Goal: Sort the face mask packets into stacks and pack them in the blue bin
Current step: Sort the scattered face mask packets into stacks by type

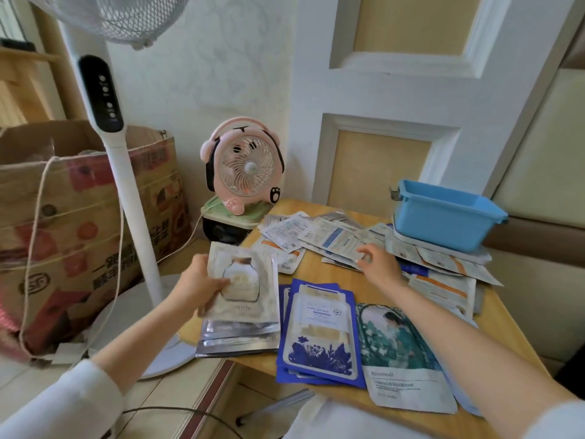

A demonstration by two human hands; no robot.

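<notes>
My left hand (202,285) grips a white packet with a jar picture (250,280), held just above a silver-edged stack (237,339) at the table's left front corner. Beside that stack lies a dark blue stack (319,334), then a teal packet with a figure (399,350). My right hand (378,264) reaches with spread fingers onto the loose pile of white packets (329,237) at the back of the wooden table (335,274). It touches one packet's edge. The blue bin (443,213) stands empty at the back right, resting on more packets (443,259).
A pink desk fan (243,167) stands just left of the table's back corner. A white pedestal fan pole (126,172) rises at the left, with a taped cardboard box (76,217) behind it. A white panelled door (395,90) is behind the table.
</notes>
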